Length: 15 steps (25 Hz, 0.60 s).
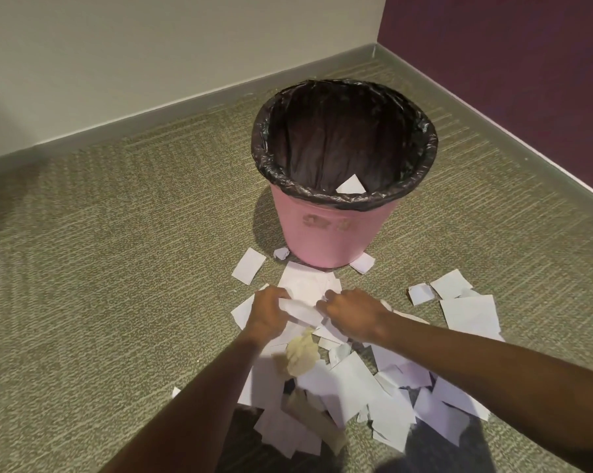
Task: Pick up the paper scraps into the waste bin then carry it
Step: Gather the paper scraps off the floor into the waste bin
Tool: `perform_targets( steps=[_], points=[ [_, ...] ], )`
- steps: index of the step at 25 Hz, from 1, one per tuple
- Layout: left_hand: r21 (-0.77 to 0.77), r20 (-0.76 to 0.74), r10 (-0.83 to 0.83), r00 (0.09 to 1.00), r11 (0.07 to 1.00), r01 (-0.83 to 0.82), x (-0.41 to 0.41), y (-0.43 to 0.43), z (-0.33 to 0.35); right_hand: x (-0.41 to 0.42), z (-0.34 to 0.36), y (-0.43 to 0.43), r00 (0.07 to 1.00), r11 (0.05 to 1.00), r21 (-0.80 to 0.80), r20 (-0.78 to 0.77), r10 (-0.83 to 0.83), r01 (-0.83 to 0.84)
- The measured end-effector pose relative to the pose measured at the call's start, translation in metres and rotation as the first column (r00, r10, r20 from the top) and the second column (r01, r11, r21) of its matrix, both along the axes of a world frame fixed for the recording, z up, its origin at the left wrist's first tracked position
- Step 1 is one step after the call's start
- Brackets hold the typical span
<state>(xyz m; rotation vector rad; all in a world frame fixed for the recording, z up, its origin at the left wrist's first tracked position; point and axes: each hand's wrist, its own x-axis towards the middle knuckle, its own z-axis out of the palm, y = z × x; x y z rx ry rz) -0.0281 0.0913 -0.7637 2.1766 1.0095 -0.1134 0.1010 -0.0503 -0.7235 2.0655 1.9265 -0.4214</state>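
Note:
A pink waste bin point(332, 233) with a black liner stands upright on the carpet near the room corner; one white scrap point(351, 185) shows inside it. Just in front of the bin, my left hand point(267, 315) and my right hand point(351, 314) both grip white paper scraps point(301, 310) at the far end of a pile. The pile of white scraps point(356, 380) spreads from the bin back toward me, with a crumpled beige piece point(300, 356) among it.
Loose scraps lie left of the bin's base point(249, 266), right of the base point(363, 262) and further right point(469, 310). A cream wall point(151, 63) and a purple wall point(527, 63) meet behind the bin. Green-beige carpet point(100, 268) stretches left.

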Motion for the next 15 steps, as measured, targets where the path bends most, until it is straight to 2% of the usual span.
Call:
perform_targets(
  steps=[5, 8, 12, 15],
  points=[
    [-0.113, 0.036, 0.097, 0.995, 0.989, -0.093, -0.005, 0.004, 0.006, 0.002, 0.025, -0.007, 0.998, 1.0, 0.029, 0.055, -0.002, 0.0],
    [-0.088, 0.021, 0.126, 0.992, 0.988, -0.124, -0.009, 0.013, 0.01, 0.008, 0.04, -0.009, 0.998, 0.998, 0.05, 0.055, -0.041, 0.038],
    [-0.075, -0.015, 0.149, 0.989, 0.986, -0.149, -0.009, 0.015, 0.011, 0.02, 0.07, -0.011, 0.989, 0.997, 0.019, 0.123, -0.079, 0.077],
    [-0.086, -0.026, 0.161, 0.987, 0.983, -0.162, -0.001, 0.018, 0.021, 0.026, 0.104, -0.007, 0.983, 0.989, -0.077, 0.14, -0.118, 0.129]
  ],
)
